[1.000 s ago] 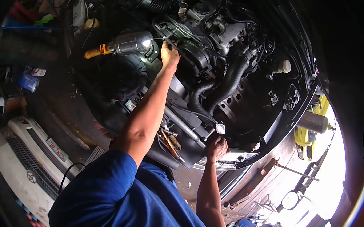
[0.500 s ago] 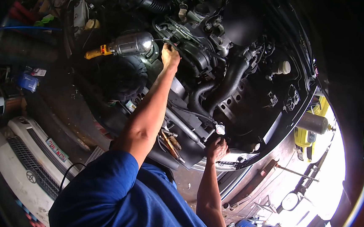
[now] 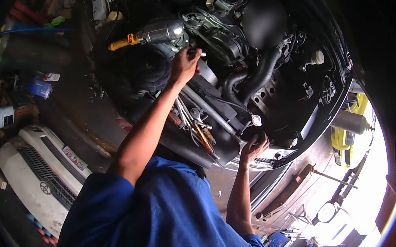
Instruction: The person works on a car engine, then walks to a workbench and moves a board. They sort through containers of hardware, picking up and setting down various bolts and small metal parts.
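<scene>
My left hand (image 3: pixel 186 66) is over the front of the engine bay, its fingers closed around a small shiny metal piece (image 3: pixel 203 54). Most of that piece is hidden, so its exact kind does not show. Just beyond it lies a yellow-handled work light (image 3: pixel 161 32), its bulb end beside the engine (image 3: pixel 219 47). My right hand (image 3: pixel 255 148) rests at the front edge of the car near the headlight, with its fingers bent and apart. Close above it is a radiator cap (image 3: pixel 256 120). Between my hands, wrenches, a ratchet (image 3: pixel 195 113) and a screwdriver (image 3: pixel 204 141) lie on the front panel.
A thick black hose (image 3: pixel 262 75) curves through the bay. At lower left lies a white bumper with a grille (image 3: pixel 43 172). A grey cylinder (image 3: pixel 349 121) and yellow equipment (image 3: pixel 343 142) stand at right. Jars and boxes, including a blue box (image 3: pixel 39 88), line the left side.
My left hand has drawn back from the engine toward me, with the small metal piece now visible in it. My right hand has lifted slightly and its fingers have spread. The view has shifted.
</scene>
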{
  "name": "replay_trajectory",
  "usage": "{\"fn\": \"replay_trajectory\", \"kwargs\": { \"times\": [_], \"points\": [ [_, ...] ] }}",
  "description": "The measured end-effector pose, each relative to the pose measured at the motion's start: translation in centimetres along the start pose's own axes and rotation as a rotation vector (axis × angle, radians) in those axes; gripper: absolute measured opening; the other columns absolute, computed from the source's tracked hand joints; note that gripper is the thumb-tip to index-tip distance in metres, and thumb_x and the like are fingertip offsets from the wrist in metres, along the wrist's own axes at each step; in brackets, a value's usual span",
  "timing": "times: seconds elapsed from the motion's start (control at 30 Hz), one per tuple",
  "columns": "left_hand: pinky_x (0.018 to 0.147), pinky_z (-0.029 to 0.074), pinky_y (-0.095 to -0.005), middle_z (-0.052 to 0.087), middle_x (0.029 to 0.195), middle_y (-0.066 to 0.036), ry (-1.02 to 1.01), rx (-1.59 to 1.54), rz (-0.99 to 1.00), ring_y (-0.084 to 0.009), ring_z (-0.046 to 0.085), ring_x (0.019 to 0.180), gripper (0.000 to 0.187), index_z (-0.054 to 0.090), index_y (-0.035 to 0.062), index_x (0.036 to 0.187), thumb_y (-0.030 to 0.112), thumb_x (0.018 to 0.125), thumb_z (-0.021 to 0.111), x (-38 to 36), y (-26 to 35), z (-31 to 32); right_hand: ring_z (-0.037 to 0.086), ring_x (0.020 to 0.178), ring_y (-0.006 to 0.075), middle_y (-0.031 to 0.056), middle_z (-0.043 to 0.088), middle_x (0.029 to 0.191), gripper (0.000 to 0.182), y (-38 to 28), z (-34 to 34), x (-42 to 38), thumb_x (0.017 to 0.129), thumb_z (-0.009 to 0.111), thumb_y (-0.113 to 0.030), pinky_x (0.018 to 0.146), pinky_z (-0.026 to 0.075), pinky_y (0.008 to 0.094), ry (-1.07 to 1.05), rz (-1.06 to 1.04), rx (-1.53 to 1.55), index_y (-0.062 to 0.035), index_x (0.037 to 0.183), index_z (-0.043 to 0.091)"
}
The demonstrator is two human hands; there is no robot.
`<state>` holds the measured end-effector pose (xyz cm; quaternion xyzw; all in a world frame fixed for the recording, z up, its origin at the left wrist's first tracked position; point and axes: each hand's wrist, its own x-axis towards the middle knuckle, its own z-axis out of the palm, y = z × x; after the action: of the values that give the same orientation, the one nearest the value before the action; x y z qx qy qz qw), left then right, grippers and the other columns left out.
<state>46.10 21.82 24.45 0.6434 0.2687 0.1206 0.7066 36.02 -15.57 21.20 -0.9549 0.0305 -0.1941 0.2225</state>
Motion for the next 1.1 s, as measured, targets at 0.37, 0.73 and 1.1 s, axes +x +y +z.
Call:
{"fn": "replay_trajectory", "kwargs": {
  "times": [0.37,0.73,1.1],
  "points": [
    [0.047,0.056,-0.0254,0.067,0.073,-0.011,-0.063,0.012,-0.34,-0.0143,0.065,0.055,0.049,0.057,-0.0023,0.091,0.046,0.098,0.052,-16.9,-0.9,-10.5,0.057,0.098,0.0416,0.0257,0.055,0.108,0.047,-11.7,2.0,-5.4,0.081,0.07,-0.023,0.082,0.05,0.047,-0.656,-0.466,0.035,-0.0049,0.122,0.055],
    [0.052,0.058,-0.0314,0.06,0.071,-0.008,-0.148,-0.181,-0.459,-0.0188,0.066,0.059,0.037,0.052,0.0042,0.105,0.04,0.097,0.058,-20.3,-2.4,-11.5,0.06,0.098,0.0387,0.0225,0.058,0.11,0.04,-16.1,3.0,-2.6,0.082,0.063,-0.016,0.08,0.052,0.0465,-0.572,-0.529,0.098,0.0001,0.118,0.054],
    [0.051,0.054,-0.0269,0.062,0.077,-0.006,-0.238,-0.155,-0.4,-0.0135,0.062,0.06,0.027,0.055,0.008,0.11,0.032,0.098,0.059,-21.5,-3.3,-10.7,0.065,0.089,0.0364,0.0196,0.064,0.094,0.027,-13.4,1.9,-3.4,0.085,0.064,-0.027,0.071,0.053,0.0455,-0.698,-0.55,0.046,-0.001,0.092,0.061]
  ]
}}
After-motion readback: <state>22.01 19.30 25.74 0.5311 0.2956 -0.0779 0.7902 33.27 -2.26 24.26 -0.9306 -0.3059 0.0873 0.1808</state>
